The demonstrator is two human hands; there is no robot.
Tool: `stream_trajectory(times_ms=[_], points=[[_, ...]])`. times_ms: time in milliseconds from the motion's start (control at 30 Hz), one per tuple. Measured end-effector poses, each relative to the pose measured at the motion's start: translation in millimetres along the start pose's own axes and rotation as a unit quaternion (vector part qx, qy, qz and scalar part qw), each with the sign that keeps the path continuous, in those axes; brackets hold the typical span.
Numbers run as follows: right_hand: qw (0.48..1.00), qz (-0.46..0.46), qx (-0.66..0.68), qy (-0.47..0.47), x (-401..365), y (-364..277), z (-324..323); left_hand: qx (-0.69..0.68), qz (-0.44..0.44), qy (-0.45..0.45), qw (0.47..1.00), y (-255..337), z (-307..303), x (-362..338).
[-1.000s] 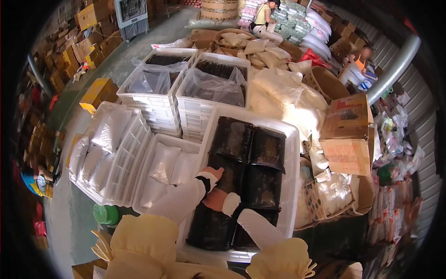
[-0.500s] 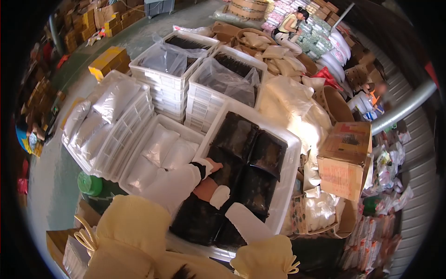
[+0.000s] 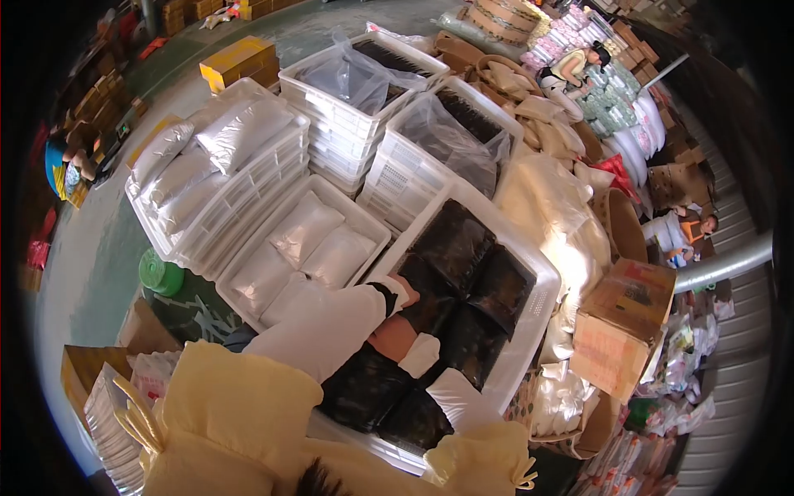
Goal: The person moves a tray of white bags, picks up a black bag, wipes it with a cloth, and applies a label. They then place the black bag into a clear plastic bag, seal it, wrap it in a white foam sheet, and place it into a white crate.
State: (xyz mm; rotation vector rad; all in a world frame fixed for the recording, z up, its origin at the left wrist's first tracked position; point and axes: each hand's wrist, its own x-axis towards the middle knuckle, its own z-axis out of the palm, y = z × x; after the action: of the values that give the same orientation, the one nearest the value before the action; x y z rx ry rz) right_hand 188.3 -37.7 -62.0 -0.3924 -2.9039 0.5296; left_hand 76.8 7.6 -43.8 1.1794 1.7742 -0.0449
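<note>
Several dark, flat plastic bags (image 3: 454,245) lie in two columns inside a long white plastic crate (image 3: 542,310) in front of me. My left hand (image 3: 404,293) rests on the bags at the left column, its visible fingers stretched out. Just below it, my right hand (image 3: 392,337) reaches across to the left and touches the same column; the left wrist hides its fingertips. Both wrists are close together, nearly crossing. Left of this crate stands another white crate (image 3: 376,248) with several whitish filled bags (image 3: 299,226).
Stacked white crates (image 3: 285,169) hold silvery bags, and two more stacks (image 3: 331,112) stand behind. A cardboard box (image 3: 622,331) and cream sacks (image 3: 538,198) are at the right. A green tub (image 3: 160,273) sits on the floor. Other people (image 3: 571,78) sit farther off.
My view has turned, so the crates and surroundings sit farther right in the picture. Both hands stay at the left column of dark bags, with little visible shift against them.
</note>
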Motion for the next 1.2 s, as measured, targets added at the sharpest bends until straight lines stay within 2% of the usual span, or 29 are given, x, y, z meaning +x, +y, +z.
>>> stream_trajectory(times_ms=[67,133,233,300,400,500,633,667,733,767,800,867,933,967,1067,1100,1200], points=[[1.0,-0.019,-0.007,-0.021,-6.9,17.8,33.0,-0.029,-0.009,-0.008,1.0,-0.7,2.5,2.3],[1.0,-0.007,0.001,-0.026,-10.9,18.5,28.6,-0.037,-0.02,-0.028,0.999,-0.4,2.7,4.8],[0.995,-0.04,0.046,0.074,-8.0,1.8,-8.1,-0.052,-0.027,-0.041,0.997,-0.7,-0.5,3.8],[0.992,-0.033,0.08,0.087,-9.9,-1.2,-15.8,-0.062,-0.021,-0.024,0.998,-2.6,-0.1,2.9],[0.987,-0.031,0.118,0.101,-16.8,-4.4,-26.5,-0.153,-0.069,-0.038,0.985,-0.2,-5.3,-6.1],[0.982,-0.016,0.139,0.129,-20.3,-11.6,-33.0,-0.2,-0.031,0.017,0.979,-6.2,4.8,-11.7],[0.98,0.01,0.139,0.143,-29.1,-15.9,-23.3,-0.268,0.109,0.101,0.952,-24.7,30.3,-4.4],[0.978,0.015,0.142,0.152,-32.2,-17.3,-25.2,-0.24,0.087,0.132,0.958,-27.8,40.3,4.3],[0.974,0.023,0.149,0.166,-38.8,-26.3,-38.8,-0.261,0.084,0.102,0.956,-24.9,28.2,-12.7],[0.965,0.103,0.16,0.178,-53.9,-31.2,-44.8,-0.289,0.102,0.1,0.946,-21.6,20.4,-26.7],[0.945,0.163,0.161,0.233,-66.8,-34.6,-55.5,-0.299,0.1,0.1,0.944,-18.7,17.7,-35.2],[0.828,0.358,0.304,0.307,-100.4,-27.6,-43.7,-0.316,0.097,0.101,0.938,-15.2,16.6,-41.4],[0.726,0.45,0.43,0.291,-123.7,-16.5,-31.5,-0.288,0.109,0.129,0.943,-11.9,27.6,-41.2],[0.735,0.436,0.439,0.278,-126.6,-10.7,-25.2,-0.277,0.107,0.142,0.944,-7.9,27.9,-47.0],[0.63,0.472,0.537,0.302,-112.1,20.2,-8.5,-0.256,0.102,0.155,0.949,5.9,19.3,-67.1],[0.656,0.45,0.524,0.304,-102.6,37.7,-1.9,-0.25,0.104,0.16,0.949,9.2,19.6,-71.8],[0.59,0.466,0.576,0.321,-80.3,103.1,23.6,-0.236,0.107,0.175,0.95,10.5,24.8,-73.0]])
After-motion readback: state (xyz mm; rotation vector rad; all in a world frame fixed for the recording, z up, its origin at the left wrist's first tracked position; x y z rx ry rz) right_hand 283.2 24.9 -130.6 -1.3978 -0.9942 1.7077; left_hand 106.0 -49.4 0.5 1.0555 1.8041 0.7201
